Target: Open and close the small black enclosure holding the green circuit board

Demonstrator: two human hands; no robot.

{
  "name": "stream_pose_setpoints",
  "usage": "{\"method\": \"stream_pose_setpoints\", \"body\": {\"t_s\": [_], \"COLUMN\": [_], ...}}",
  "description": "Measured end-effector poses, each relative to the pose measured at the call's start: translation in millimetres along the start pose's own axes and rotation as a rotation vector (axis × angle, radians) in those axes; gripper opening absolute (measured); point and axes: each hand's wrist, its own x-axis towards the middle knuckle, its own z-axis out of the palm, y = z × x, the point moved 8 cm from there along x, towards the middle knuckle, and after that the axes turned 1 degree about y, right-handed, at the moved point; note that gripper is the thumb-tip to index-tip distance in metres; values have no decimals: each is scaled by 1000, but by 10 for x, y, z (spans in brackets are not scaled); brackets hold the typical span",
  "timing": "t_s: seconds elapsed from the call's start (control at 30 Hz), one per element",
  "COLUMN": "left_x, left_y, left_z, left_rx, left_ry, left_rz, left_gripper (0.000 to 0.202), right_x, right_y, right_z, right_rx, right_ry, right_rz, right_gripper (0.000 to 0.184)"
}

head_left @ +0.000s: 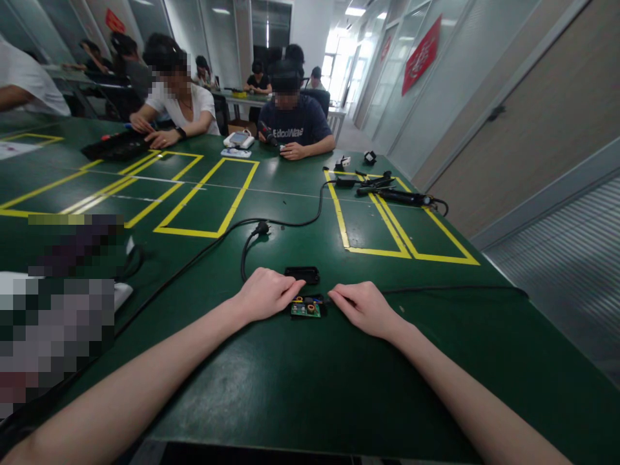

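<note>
A small green circuit board (pixel 306 311) with a copper-wound coil and coloured wires sits in a black case half between my hands. Just beyond it lies the matching black case cover (pixel 302 274), hollow side up. My left hand (pixel 265 296) is closed at the board's left end, on the black power cord (pixel 243 258) that runs in under it from a plug (pixel 262 228). Fingers pinched, my right hand (pixel 364 309) holds the black cable (pixel 445 289) by the board's right end. Both palms hide parts of the cords.
Yellow tape rectangles (pixel 220 229) mark the green table (pixel 252 394). A long black cord (pixel 194 258) crosses at left. Black tools (pixel 404 196) lie at the far right. Across the table, one person (pixel 295 123) holds a screwdriver-like tool; another (pixel 179 110) handles a black tray (pixel 116 146).
</note>
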Motion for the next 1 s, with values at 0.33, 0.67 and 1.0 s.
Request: {"method": "stream_pose_setpoints", "body": {"t_s": [0.33, 0.67, 1.0], "left_x": [0, -22, -2], "left_y": [-90, -168, -185], "left_z": [-43, -52, 15], "left_rx": [-9, -25, 33], "left_ry": [43, 103, -35], "left_rz": [-107, -186, -269], "left_gripper": [52, 55, 52], "right_x": [9, 19, 19], "right_y": [2, -48, -27], "right_z": [33, -1, 36], "right_rx": [64, 99, 121], "right_ry": [-1, 36, -1], "right_rz": [-31, -58, -32], "right_gripper": [33, 33, 33]}}
